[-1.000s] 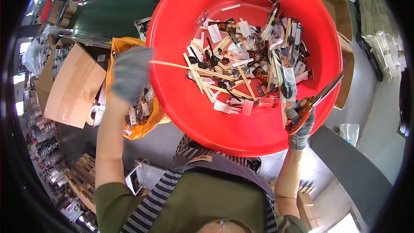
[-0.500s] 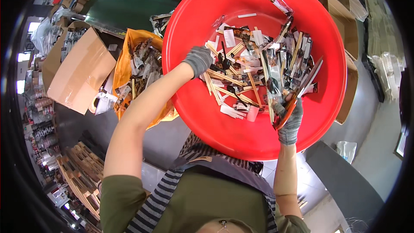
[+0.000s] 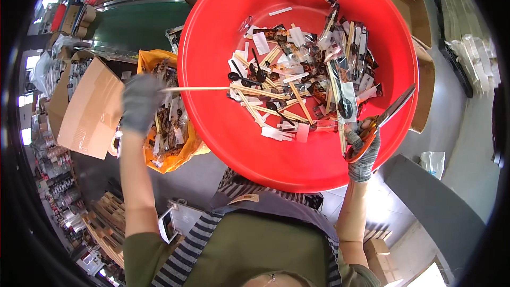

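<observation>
My left hand (image 3: 141, 103), in a grey glove and smeared by motion, is over the orange bag left of the red basin (image 3: 226, 154). A pale wooden chopstick (image 3: 194, 89) reaches from its fingers across the basin's rim; the grip itself is blurred. Low on the right side of the basin, my gloved right hand (image 3: 364, 151) holds orange-handled scissors (image 3: 396, 107), blades pointing up and right. Those same fingers also pinch a clear cutlery packet (image 3: 348, 93), with chopsticks and a black spoon inside. Loose chopsticks (image 3: 301, 103), black spoons, white paper pieces and wrapped packets lie heaped in the basin.
The orange bag (image 3: 183, 154) holds several dark, clear-wrapped packets. Beside it stands an open cardboard box (image 3: 90, 111). A green surface (image 3: 138, 26) lies behind, more cartons (image 3: 406, 10) stand at the right, and wooden pallets (image 3: 109, 223) are low on the left.
My left hand has moved left out of the basin to above the orange bag, with a chopstick now trailing from it. My right hand keeps the scissors and packet. The view has shifted slightly.
</observation>
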### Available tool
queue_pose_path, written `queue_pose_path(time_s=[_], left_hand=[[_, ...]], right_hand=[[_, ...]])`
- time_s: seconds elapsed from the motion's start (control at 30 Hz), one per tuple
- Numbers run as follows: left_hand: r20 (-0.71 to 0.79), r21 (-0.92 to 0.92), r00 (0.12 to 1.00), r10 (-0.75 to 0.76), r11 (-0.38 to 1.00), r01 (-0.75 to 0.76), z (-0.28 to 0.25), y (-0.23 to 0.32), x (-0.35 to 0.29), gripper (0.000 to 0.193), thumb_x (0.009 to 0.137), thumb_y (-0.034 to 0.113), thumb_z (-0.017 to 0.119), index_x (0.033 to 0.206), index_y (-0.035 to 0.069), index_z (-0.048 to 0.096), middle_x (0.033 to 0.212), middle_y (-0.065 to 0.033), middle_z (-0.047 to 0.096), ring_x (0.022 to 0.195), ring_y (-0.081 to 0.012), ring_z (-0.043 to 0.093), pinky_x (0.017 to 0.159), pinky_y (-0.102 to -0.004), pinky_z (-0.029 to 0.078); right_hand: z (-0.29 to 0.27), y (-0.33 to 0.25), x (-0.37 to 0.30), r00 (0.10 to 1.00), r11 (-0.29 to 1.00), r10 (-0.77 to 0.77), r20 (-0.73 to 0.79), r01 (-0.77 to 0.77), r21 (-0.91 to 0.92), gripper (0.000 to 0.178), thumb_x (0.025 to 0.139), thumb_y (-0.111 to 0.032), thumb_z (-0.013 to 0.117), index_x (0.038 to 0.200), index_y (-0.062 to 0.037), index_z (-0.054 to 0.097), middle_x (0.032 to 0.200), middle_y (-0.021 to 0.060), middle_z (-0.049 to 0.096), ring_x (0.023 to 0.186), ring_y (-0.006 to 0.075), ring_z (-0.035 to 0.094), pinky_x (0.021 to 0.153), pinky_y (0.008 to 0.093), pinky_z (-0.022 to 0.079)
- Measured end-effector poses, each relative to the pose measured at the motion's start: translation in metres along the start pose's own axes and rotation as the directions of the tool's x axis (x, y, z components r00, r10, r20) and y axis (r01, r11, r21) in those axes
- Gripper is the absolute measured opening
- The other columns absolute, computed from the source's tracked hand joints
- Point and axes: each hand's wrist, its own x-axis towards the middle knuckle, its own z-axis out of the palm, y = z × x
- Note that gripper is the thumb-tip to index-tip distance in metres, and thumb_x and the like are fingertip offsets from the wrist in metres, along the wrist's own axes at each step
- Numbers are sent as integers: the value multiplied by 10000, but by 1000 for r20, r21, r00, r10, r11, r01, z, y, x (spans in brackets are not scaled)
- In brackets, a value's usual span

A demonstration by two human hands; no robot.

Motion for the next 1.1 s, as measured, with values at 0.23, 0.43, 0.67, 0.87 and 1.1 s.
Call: queue_pose_path(time_s=[0.23, 0.43, 0.67, 0.87, 1.1], left_hand=[[64, 363, 848, -526, 804, 471, -34, -10, -105, 462, 628, 126, 687, 1063, 34, 559, 1000, -140, 556, 966, -270, 514, 876, -384, 386], [91, -622, 957, -274, 735, 270, 64, 99, 32, 1016, 615, 291, 751, 1372, 54, 117, 1423, -98, 183, 1313, -208, 159, 1041, -323, 231], [439, -631, 886, -150, -754, 185, 116, 129, 99, 357, 807, 208, 546, 1102, 9, 511, 1038, -192, 579, 949, -346, 572, 802, -458, 486], [564, -340, 821, -87, -931, 135, 94, 126, 105, 271, 835, 261, 517, 995, 44, 549, 920, -176, 610, 878, -366, 585, 774, -563, 464], [479, -872, 700, -529, -192, 451, 91, 136, 66, 389, 799, 134, 574, 1145, -12, 473, 1097, -208, 508, 961, -330, 553, 785, -462, 488]], right_hand=[[37, -11, -11, 975, 993, -17, 221, -10, 117, 337, 672, 85, 612, 888, -81, 413, 822, -3, 426, 667, 91, 462, 617, 198, 406], [58, -4, -42, 910, 988, -72, 409, 8, 155, 490, 653, 131, 608, 1074, -54, 438, 858, 0, 455, 780, 136, 494, 661, 246, 441], [65, -12, -37, 834, 533, 243, 495, -541, 650, 247, 832, -235, 572, 979, -59, 481, 836, 26, 508, 729, 152, 531, 642, 323, 480], [51, 38, 24, 810, 902, -256, 527, 396, -170, 365, 750, -207, 689, 991, -37, 473, 900, 73, 543, 684, 148, 548, 620, 258, 466], [66, -1, 15, 723, 928, 333, 606, -364, -76, 350, 679, -105, 736, 888, -6, 474, 651, 24, 513, 515, 106, 502, 405, 242, 414]])
